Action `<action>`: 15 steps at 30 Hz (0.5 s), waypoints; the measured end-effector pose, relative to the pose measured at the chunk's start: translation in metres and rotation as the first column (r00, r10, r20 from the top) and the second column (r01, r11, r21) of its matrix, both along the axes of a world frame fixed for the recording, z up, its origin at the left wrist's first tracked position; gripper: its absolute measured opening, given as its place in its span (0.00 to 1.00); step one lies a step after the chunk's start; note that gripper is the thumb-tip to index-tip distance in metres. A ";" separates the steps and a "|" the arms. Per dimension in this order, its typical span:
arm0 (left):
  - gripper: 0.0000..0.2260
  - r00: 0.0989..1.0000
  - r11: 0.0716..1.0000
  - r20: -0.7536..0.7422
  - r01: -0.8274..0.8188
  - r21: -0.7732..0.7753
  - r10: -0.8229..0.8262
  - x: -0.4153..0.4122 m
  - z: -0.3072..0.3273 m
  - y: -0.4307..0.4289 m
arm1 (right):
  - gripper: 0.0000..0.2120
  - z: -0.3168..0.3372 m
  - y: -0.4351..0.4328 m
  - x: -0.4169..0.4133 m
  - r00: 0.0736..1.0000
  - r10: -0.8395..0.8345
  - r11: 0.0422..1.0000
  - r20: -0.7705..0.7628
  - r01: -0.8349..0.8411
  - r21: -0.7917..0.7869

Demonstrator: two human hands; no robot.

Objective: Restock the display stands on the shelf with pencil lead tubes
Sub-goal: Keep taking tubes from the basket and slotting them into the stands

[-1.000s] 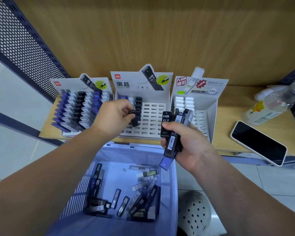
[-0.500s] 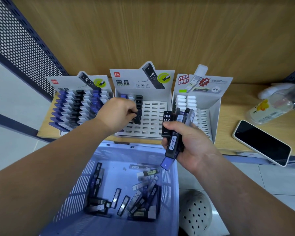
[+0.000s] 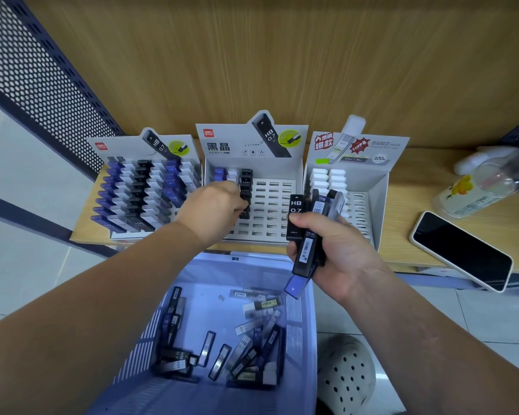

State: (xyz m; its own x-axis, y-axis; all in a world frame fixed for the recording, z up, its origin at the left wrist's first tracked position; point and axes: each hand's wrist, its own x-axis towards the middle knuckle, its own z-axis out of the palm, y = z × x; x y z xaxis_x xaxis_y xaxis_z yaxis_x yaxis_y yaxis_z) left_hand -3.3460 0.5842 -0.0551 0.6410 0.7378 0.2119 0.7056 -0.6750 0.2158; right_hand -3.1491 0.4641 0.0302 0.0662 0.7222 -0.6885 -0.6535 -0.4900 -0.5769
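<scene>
Middle stand (image 3: 270,217) mostly bare, left neighbour (image 3: 123,152) full; left grip (image 3: 210,208) pinches a black tube (image 3: 245,211) there, right grip (image 3: 330,247) holds spare tubes (image 3: 305,235).

Single head-worn wide-angle view, forward and down, close above shelf (image 3: 402,214) and basket (image 3: 300,330)

Bare slots across middle stand (image 3: 270,205), right of black tube column (image 3: 246,181)

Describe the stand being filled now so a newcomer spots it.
On the wooden shelf stand three displays side by side; take the middle stand, where the left hand holds a black tube. Only it has one black column beside mostly empty slots.
</scene>
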 end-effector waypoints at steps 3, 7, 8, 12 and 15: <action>0.07 0.999 1.000 0.034 -0.025 0.007 0.025 -0.001 0.001 -0.003 | 0.15 -0.001 0.000 0.000 1.000 0.003 1.000 0.008 -0.003 0.008; 0.08 0.884 0.931 0.338 -0.234 -0.282 0.324 0.012 0.036 -0.037 | 0.13 -0.001 0.001 0.001 1.000 0.015 0.999 0.017 -0.016 0.035; 0.05 0.799 0.850 0.397 -0.248 -0.465 0.451 0.020 0.050 -0.052 | 0.12 -0.001 0.001 0.001 1.000 0.018 0.999 0.023 -0.020 0.046; 0.09 0.602 0.533 0.466 0.078 -0.842 0.648 0.046 0.078 -0.103 | 0.15 -0.003 0.001 -0.003 0.995 0.052 0.993 0.089 -0.062 0.104; 0.17 0.535 0.484 0.471 0.127 -0.866 0.702 0.050 0.079 -0.109 | 0.13 -0.001 -0.001 -0.006 0.986 0.106 0.983 0.130 -0.124 0.138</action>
State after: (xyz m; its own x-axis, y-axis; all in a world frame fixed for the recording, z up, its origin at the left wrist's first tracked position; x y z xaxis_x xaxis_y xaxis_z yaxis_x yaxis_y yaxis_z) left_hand -3.2957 0.4748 0.0236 0.2597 0.9176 -0.3010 0.1109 0.2813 0.9532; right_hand -3.1548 0.4630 0.0294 0.0538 0.8214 -0.5678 -0.5180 -0.4632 -0.7191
